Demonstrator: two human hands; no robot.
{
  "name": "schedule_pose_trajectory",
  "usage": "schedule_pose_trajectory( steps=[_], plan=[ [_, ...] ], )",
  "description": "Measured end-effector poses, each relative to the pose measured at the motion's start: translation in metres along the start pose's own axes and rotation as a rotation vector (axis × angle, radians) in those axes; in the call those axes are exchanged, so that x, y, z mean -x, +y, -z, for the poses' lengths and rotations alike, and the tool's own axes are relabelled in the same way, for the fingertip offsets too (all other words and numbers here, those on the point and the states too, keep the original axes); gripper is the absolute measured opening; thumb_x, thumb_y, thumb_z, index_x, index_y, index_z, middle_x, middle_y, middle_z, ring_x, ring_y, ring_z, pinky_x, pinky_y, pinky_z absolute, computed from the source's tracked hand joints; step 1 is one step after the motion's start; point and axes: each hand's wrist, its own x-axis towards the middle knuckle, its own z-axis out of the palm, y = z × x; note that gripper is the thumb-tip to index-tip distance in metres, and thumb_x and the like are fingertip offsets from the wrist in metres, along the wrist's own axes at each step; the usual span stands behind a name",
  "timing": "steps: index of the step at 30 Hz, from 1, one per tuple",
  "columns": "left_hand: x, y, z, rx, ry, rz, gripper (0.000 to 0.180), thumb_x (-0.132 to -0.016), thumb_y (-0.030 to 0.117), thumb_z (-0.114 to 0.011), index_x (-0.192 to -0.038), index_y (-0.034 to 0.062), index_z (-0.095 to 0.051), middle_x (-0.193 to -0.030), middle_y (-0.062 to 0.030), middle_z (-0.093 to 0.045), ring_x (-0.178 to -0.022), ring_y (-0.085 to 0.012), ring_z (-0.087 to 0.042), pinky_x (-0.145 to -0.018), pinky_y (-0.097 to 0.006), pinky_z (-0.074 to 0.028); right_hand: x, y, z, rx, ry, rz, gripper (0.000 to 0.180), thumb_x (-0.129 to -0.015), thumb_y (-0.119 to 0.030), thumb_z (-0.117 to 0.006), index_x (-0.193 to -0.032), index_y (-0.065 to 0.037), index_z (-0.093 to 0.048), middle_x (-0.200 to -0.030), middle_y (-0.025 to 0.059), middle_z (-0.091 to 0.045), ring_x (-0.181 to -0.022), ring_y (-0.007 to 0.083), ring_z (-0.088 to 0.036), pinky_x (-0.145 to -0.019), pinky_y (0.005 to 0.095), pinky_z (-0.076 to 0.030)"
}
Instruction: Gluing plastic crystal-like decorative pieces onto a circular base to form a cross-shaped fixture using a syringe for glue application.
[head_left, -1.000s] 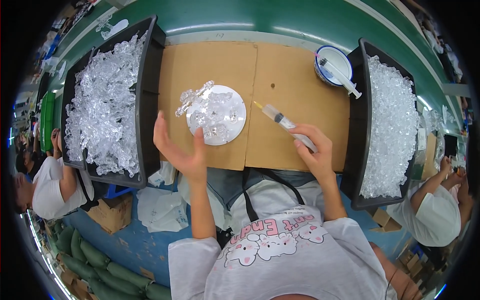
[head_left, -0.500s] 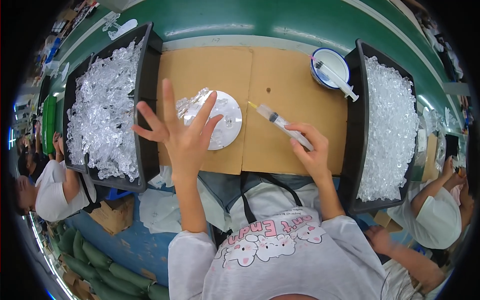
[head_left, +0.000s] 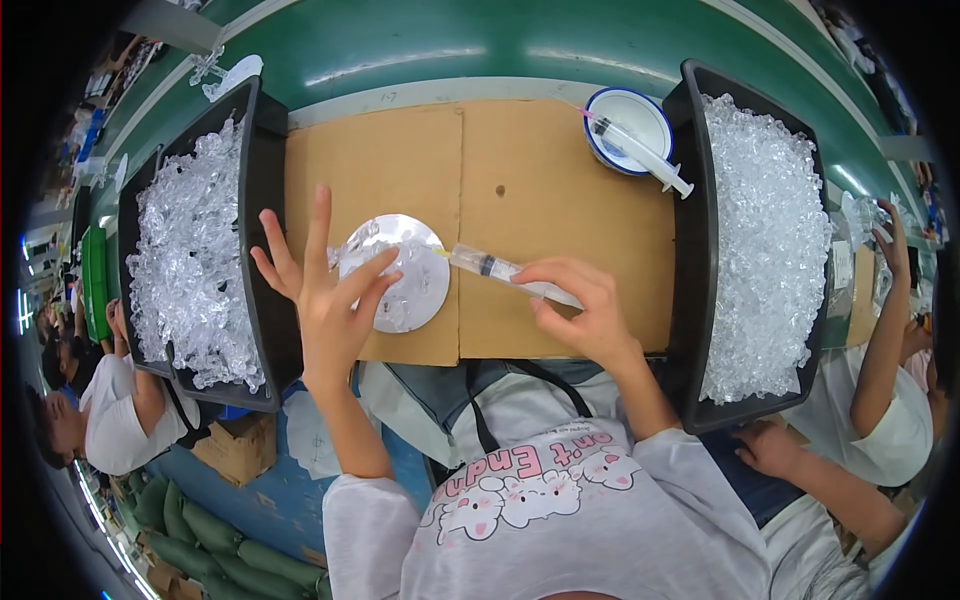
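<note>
we are gripping the syringe (head_left: 505, 272) in our right hand (head_left: 585, 320), its tip meeting the round white disc (head_left: 400, 275) on the cardboard-covered bench (head_left: 560, 200). our left hand (head_left: 325, 300) is hovering beside the disc, fingers (head_left: 320, 220) spread open. black bins (head_left: 270, 200) of clear parts are flanking us.

The syringe (head_left: 510, 275) is clear, glossy plastic, and the disc (head_left: 415, 295) under it looks shiny and silvery. Matt brown cardboard (head_left: 560, 170) covers the bench, while the trays (head_left: 275, 180) are dull black plastic heaped with glassy clear pieces (head_left: 195, 260).
</note>
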Motion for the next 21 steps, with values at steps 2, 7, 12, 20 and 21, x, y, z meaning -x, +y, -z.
schedule_pose_trajectory(
  steps=[2,7,12,20,21],
  plan=[
    [0.007,0.001,0.008,0.018,-0.07,-0.03,0.019,-0.067,0.03,-0.074,-0.086,0.0297,-0.074,-0.145,-0.0084,-0.036,-0.139,-0.042,-0.008,-0.11,-0.052,0.004,0.004,-0.001,0.003,0.005,-0.028,-0.02,0.026,-0.069,0.0,-0.061,-0.094,-0.004,-0.067,-0.094,0.0103,-0.067,-0.087,0.0254,-0.064,-0.079,0.0326,-0.05],
    [0.026,0.004,0.022,0.007,-0.174,-0.078,0.024,-0.064,0.025,-0.075,-0.088,0.0271,-0.075,-0.147,-0.0156,-0.03,-0.139,-0.0433,-0.005,-0.111,-0.05,-0.01,0.008,-0.002,0.01,-0.012,-0.086,-0.018,0.025,-0.067,-0.001,-0.062,-0.091,-0.004,-0.067,-0.092,0.0093,-0.067,-0.084,0.0252,-0.065,-0.076,0.0328,-0.051],
    [0.038,0.001,0.028,0.019,-0.202,-0.085,0.027,-0.063,0.026,-0.075,-0.09,0.0278,-0.075,-0.148,-0.0166,-0.028,-0.139,-0.0435,-0.004,-0.11,-0.05,-0.013,0.009,-0.001,0.007,0.016,-0.144,-0.017,0.026,-0.064,0.0,-0.062,-0.089,-0.006,-0.068,-0.09,0.0076,-0.067,-0.082,0.0231,-0.065,-0.072,0.0311,-0.051],
    [0.04,0.002,0.024,0.104,-0.176,-0.033,0.027,-0.064,0.028,-0.075,-0.091,0.0296,-0.075,-0.148,-0.0134,-0.028,-0.137,-0.0467,-0.005,-0.11,-0.055,-0.008,0.004,0.005,0.001,0.03,-0.147,0.001,0.027,-0.06,0.001,-0.061,-0.086,-0.007,-0.068,-0.086,0.007,-0.066,-0.077,0.0219,-0.064,-0.067,0.0302,-0.051],
    [0.041,0.002,0.027,0.103,-0.173,-0.031,0.027,-0.064,0.028,-0.075,-0.091,0.0296,-0.075,-0.148,-0.0134,-0.028,-0.137,-0.0467,-0.005,-0.11,-0.055,-0.008,0.003,0.002,0.001,0.037,-0.144,0.016,0.028,-0.059,0.001,-0.061,-0.085,-0.007,-0.068,-0.086,0.0068,-0.066,-0.076,0.0218,-0.064,-0.065,0.0301,-0.051]
  ],
)
